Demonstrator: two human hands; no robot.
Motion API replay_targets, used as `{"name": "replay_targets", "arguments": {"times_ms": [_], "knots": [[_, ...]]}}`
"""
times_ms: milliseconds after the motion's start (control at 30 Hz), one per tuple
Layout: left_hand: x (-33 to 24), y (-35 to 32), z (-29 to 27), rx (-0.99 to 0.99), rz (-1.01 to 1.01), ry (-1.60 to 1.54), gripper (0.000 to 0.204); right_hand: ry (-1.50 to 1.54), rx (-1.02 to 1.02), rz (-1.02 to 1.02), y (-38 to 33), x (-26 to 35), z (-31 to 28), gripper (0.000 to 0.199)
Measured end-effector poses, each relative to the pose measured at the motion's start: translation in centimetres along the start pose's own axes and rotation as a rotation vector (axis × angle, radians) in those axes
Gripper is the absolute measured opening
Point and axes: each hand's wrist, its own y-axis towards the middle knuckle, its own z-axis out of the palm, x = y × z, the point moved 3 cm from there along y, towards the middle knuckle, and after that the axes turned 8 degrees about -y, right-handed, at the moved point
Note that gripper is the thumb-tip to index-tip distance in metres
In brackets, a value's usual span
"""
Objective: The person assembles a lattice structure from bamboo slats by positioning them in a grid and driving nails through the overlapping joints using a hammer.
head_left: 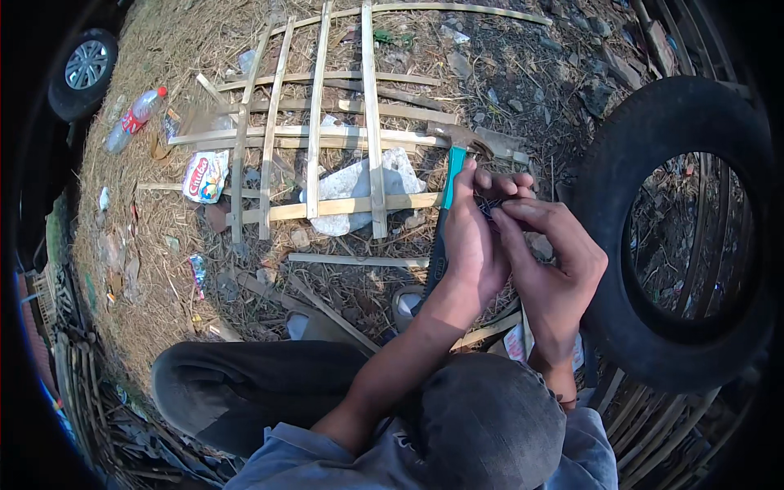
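The left hand (476, 245) is cupped upward around thin, dark pieces (488, 209); the right hand (570, 265) bends over them, thumb and forefinger pressed together, pinching what, I cannot tell. Left of the hands lies a pale wooden lattice (372, 122), rightward a black tyre (602, 204); ahead, between these, is littered ground (541, 106).

You are in a rough outdoor yard (563, 77), shown by sunlit dry grass (151, 306) left of your left hand (476, 245), a vehicle's wheel (85, 67) farther left, and a rimless tyre (603, 220) beside your right hand (562, 249).
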Motion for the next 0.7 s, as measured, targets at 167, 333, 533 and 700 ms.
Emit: {"name": "replay_targets", "arguments": {"times_ms": [167,333,533,700], "knots": [[-3.3,2.9,1.3,0.019,-0.019,-0.007,0.034,0.621,-0.275,0.373,0.8,-3.5,4.3,0.014],[-5.3,12.4,1.9,-0.153,0.125,0.393,0.034,0.869,-0.309,0.641,7.2,-8.3,13.9,0.033],[-9.1,18.4,1.2,-0.331,0.175,0.64,0.035,0.925,-0.158,0.771,10.8,-9.4,19.3,0.032],[-10.2,24.7,3.0,-0.32,0.069,0.784,0.029,0.938,-0.126,0.769,14.5,-14.3,20.8,0.032]]}}
